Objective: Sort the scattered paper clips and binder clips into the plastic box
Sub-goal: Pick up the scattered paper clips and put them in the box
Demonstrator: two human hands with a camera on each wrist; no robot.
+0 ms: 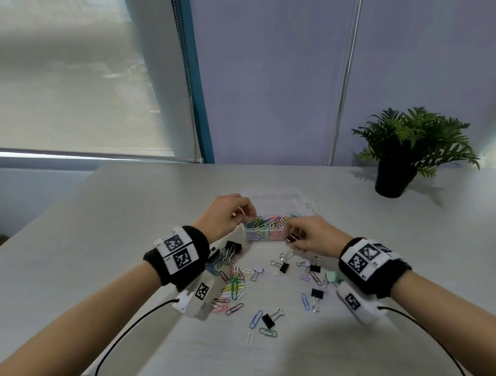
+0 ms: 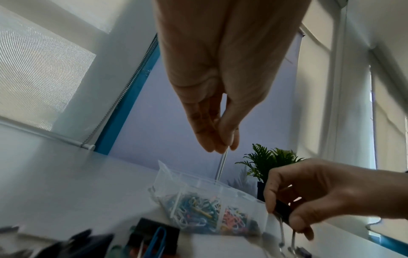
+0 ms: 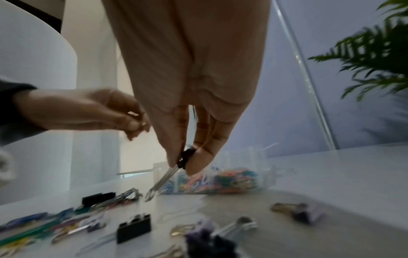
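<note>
From the head view, the clear plastic compartment box (image 1: pixel 275 215) sits mid-desk (image 1: pixel 97 227), its near cells heaped with coloured paper clips. The left hand (image 1: pixel 228 215) pinches a white paper clip (image 1: pixel 242 211) above the box's left end; the right hand (image 1: pixel 311 236) grips a black binder clip (image 1: pixel 293 238) just beside the box's right front corner. Many loose clips (image 1: pixel 233 285) lie scattered nearer the person.

In the left wrist view, the fingertips (image 2: pixel 212 146) are closed on something thin; drop it only once squarely over the paper-clip cell.

In the right wrist view, the binder clip (image 3: pixel 186 158) hangs, silver handles down. Carry it to a separate cell, probably further back, keeping its handles from snagging the rim.
</note>
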